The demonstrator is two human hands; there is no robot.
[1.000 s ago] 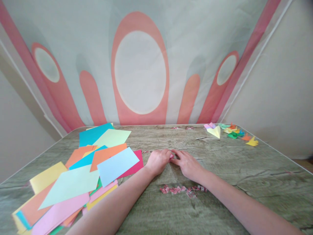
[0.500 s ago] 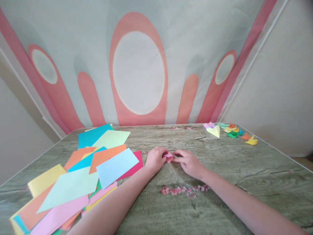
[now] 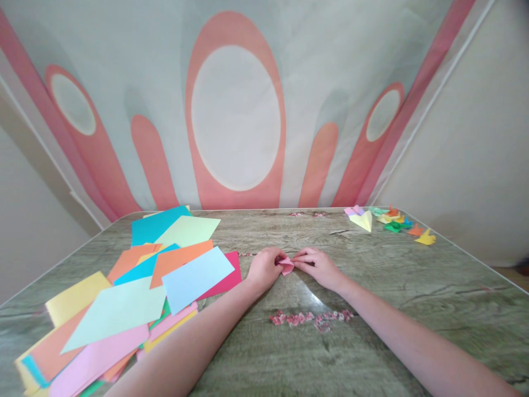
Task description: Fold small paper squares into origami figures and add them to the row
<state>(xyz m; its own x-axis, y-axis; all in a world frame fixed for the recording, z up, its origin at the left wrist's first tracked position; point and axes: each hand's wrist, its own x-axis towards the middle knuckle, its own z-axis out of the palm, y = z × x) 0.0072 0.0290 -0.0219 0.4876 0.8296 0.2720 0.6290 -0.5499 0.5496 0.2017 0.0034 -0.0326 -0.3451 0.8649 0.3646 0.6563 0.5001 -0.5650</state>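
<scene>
A small piece of folded pink paper (image 3: 286,267) is held just above the wood-patterned table (image 3: 372,286), near the middle of the view. My left hand (image 3: 266,268) curls round its left side, fingers closed on it. From the right, my right hand (image 3: 319,267) pinches the paper's right edge between thumb and fingertips. Part of the paper is hidden behind the left fingers, so its full folded shape cannot be made out.
Loose coloured paper sheets (image 3: 119,309) lie overlapping on the left, partly under my left forearm. Several folded paper figures (image 3: 394,226) and a pale yellow paper plane (image 3: 362,220) rest at the far right. A patterned backdrop (image 3: 235,198) rises behind the table's far edge.
The right fingers have straightened and drawn closer together at the paper's edge. The pink paper has tilted slightly, and a bright glare now shows on the table below the hands.
</scene>
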